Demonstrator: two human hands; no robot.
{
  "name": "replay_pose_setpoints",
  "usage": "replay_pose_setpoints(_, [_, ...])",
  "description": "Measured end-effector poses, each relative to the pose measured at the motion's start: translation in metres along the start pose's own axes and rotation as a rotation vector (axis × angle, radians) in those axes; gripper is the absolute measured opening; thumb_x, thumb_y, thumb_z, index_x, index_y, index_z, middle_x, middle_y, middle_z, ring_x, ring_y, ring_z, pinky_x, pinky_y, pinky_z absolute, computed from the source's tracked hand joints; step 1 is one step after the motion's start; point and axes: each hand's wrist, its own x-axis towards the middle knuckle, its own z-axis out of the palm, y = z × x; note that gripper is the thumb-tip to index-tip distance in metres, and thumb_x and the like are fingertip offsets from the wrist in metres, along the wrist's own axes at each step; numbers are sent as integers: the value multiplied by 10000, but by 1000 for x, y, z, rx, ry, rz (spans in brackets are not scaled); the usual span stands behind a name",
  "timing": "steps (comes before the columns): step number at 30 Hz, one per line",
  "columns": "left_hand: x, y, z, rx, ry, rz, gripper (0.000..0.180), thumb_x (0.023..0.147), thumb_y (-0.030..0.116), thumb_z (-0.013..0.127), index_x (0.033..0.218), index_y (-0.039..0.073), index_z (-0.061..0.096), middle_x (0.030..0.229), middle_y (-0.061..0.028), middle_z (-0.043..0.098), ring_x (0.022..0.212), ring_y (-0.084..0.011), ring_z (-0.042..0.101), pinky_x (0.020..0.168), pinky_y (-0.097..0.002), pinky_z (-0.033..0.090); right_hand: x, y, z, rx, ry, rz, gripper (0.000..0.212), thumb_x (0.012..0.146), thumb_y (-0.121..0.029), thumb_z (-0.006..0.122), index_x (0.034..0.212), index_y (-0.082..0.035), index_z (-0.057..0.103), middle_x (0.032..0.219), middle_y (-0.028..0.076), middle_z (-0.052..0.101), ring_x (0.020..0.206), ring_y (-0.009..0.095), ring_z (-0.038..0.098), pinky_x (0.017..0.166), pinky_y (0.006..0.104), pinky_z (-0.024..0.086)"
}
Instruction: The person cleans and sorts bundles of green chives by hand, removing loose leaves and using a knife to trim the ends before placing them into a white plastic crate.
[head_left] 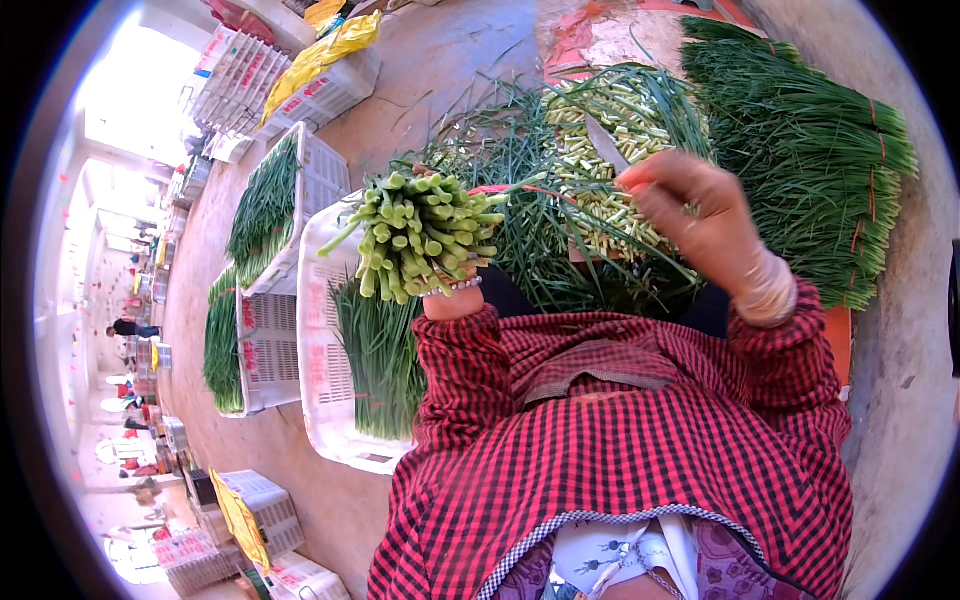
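Note:
My left hand [456, 274], with a beaded bracelet at its wrist, is closed around a thick bunch of chive-like green stalks [425, 235]. Their pale cut ends face up toward me, and most of the hand is hidden behind them. A thin red tie [530, 189] stretches from the bunch's right side toward the centre. My right hand [700, 200] is raised above the trimmings, its fingers closed at the base of a knife [606, 146]. The knife's blade points up and left; its handle is mostly covered by the fingers. Below lies a heap of short pale stalk cuttings [615, 215].
Long loose green leaves [520, 240] lie around the cuttings. At right, bunches tied with red bands [820, 170] are stacked. A white crate [320, 370] with greens stands by my left arm, more filled crates [270, 335] beyond. Crates with yellow sheeting [330, 60] stand far left.

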Motion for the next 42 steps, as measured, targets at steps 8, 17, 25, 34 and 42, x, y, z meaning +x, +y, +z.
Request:
replay_pose_setpoints(8, [-11,-19,-7,-194,45,-16,479,1020,393,431,1406,116,490,1521,-98,384,1369,-291,415,1157,-529,297,10,-28,59,60,-250,12,311,866,-251,737,1068,-24,670,825,84,679,671,176,648,612,291,518])
replay_pose_setpoints(17, [-14,-15,-9,-321,5,-74,442,1031,369,431,1402,134,470,1357,-77,556,1241,-307,544,1104,-571,348,-13,-29,71,686,-485,519,252,990,-254,616,1011,-9,672,803,26,674,691,62,613,616,198,500])
replay_pose_setpoints(25, [-8,-15,-9,-179,-97,-79,402,969,304,529,1314,99,560,1404,-109,494,1327,-329,445,1084,-603,375,-17,-29,83,710,-434,626,208,971,-194,629,969,10,668,747,32,664,641,70,619,579,203,514])
replay_pose_setpoints(34, [-8,-14,-20,-17,-198,-104,408,980,323,515,1320,101,558,1415,-98,488,1335,-328,436,1094,-593,369,-24,-34,27,533,-139,393,104,906,-82,645,867,2,692,671,6,630,558,56,559,489,198,424])
replay_pose_setpoints(42, [-6,-6,-34,131,-264,-65,437,998,378,489,1338,110,551,1446,-79,459,1357,-328,410,1128,-606,315,-43,-2,-193,793,397,-113,154,958,-121,578,910,16,626,790,79,578,691,106,503,596,227,402])
